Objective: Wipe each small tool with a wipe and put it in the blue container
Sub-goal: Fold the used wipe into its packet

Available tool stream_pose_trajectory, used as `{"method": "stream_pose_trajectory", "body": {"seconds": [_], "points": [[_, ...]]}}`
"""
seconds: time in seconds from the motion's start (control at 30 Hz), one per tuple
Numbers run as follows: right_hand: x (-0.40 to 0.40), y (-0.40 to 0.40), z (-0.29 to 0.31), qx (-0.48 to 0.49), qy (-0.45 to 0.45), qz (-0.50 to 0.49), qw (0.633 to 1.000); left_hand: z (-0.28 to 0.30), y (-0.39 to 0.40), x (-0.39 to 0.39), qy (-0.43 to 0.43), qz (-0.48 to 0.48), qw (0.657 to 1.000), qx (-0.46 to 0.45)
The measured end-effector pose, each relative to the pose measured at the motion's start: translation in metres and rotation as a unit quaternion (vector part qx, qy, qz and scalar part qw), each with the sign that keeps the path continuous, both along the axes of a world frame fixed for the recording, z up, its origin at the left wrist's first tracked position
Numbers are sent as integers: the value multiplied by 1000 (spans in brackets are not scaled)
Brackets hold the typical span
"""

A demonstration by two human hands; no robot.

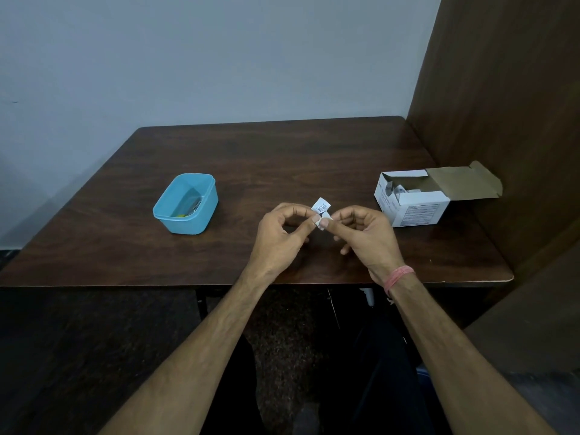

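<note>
Over the middle of the dark wooden table, my left hand and my right hand both pinch a small white wipe packet between thumb and fingertips. The packet is printed on one side and looks partly torn or folded. To the left stands the blue container, open, with small metal tools and something yellow lying inside. No loose tool shows on the table top.
A white cardboard box with its flap open sits at the right, several wipe packets inside. A brown wooden panel rises along the table's right side. A grey wall stands behind the table.
</note>
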State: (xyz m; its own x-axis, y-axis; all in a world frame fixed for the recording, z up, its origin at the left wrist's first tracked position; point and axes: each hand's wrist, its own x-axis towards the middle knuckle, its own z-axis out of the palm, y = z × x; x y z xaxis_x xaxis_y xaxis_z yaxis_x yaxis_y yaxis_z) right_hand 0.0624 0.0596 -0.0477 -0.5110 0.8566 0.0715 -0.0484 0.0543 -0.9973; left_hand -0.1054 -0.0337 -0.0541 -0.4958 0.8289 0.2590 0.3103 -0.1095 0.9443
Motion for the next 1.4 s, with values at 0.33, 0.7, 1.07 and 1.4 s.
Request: {"method": "stream_pose_trajectory", "body": {"seconds": [0.33,0.7,1.07,1.4], "points": [[-3,-5,1,-12,7,-20,1000,-5,0,-1,48,-10,999,-17],[-6,-3,-3,6,-30,-32,999,-1,-3,1,-37,-20,999,-16],[-8,-5,0,0,-47,-75,996,-1,-3,1,-20,-39,998,-42],[-7,-3,-3,24,-44,-34,998,-3,-4,1,-32,-33,998,-38]]}}
